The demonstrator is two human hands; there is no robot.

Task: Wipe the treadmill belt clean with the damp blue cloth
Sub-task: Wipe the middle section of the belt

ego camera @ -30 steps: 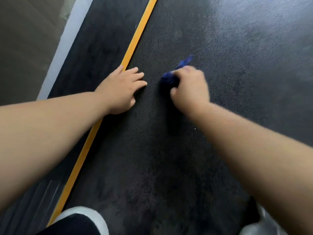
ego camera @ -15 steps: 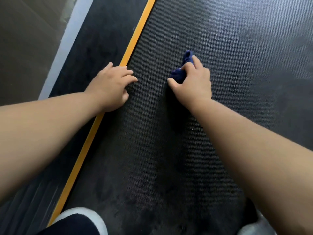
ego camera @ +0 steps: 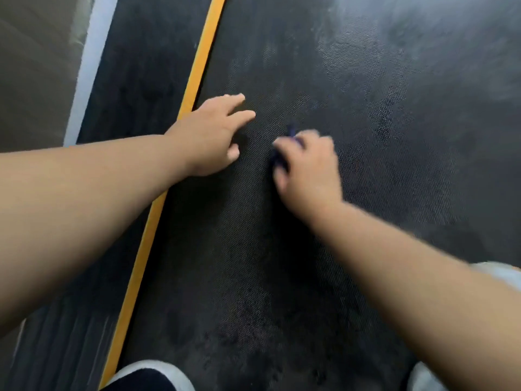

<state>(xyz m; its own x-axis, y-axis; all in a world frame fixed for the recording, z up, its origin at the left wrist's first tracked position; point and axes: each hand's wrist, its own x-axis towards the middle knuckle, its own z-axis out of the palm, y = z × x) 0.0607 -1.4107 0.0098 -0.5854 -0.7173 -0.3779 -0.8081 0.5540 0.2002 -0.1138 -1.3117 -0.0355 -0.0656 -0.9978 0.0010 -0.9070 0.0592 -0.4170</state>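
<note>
Our right hand (ego camera: 308, 170) grips the damp blue cloth (ego camera: 291, 133), fingers curled over it so only dark blue scraps show at the fingertips and by the thumb. The cloth is pressed onto the treadmill belt (ego camera: 366, 108), left of its middle. Our left hand (ego camera: 214, 134) holds nothing and rests on the belt with fingers straight and spread, just beside the yellow stripe (ego camera: 197, 74). The right hand is blurred.

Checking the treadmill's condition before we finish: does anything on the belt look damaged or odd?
No tear or spill shows. The treadmill belt looks patchy: pale hazy smears upper right, darker blotches nearer the person. The right hand grips the blue cloth.
</note>
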